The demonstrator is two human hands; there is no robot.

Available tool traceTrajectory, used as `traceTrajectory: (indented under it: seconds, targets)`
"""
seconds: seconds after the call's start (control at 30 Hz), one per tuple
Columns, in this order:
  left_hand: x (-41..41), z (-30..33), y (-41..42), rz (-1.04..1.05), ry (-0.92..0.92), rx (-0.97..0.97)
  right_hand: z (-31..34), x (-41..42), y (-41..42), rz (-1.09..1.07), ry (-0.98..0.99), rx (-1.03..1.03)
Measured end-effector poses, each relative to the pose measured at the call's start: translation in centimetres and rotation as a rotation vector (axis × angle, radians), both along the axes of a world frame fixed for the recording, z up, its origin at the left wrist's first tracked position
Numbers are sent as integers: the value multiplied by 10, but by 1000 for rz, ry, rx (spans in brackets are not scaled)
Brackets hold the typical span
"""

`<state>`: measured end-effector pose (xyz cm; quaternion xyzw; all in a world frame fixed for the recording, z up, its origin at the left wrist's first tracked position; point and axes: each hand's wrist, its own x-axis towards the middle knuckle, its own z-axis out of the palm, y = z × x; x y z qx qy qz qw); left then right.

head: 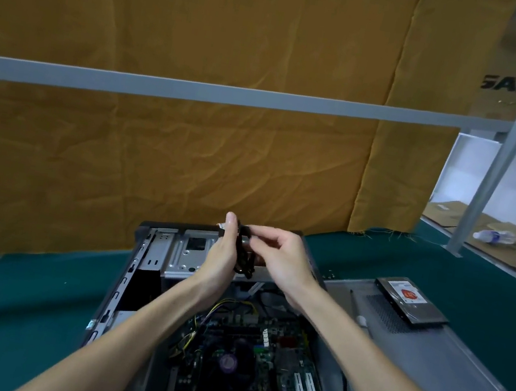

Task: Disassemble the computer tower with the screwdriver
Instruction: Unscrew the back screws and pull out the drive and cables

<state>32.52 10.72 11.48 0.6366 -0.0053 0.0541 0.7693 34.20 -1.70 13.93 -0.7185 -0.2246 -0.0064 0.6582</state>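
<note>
Holding a black cable [242,255] above the open computer tower [228,341] lying on the green bench [15,309]: left hand [221,253] grip wrapped round it, right hand [278,255] pinching its upper end. Possibly still plugged in below, view too blurred to tell. Risking a strained connector if tugging. Screwdriver [358,307] lying unused on the removed side panel [428,348], beside the hard drive [409,301], risking rolling off

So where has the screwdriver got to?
In the head view the screwdriver lies unheld on the grey side panel, right of the open tower, near the hard drive.
</note>
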Motion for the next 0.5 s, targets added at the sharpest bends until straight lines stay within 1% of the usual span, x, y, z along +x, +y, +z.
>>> traceTrajectory:
  seconds: [0.03,0.1,0.17,0.23,0.4,0.5]
  targets:
    - [-1,1,-2,-13,9,-45,-2,0,0,-40,-52,-78]
    - [-3,3,-6,36,26,-23,-6,-1,2,-69,-136,-191]
    - [-4,5,-8,89,27,60,-10,-6,5,-19,-168,-304]
    - [-7,7,-8,85,42,73,-12,-12,6,58,-163,-429]
    - [-14,14,-3,39,50,43,-4,-18,-9,195,-100,-516]
    - [-11,11,-2,-6,106,98,-5,-21,-10,212,-115,-604]
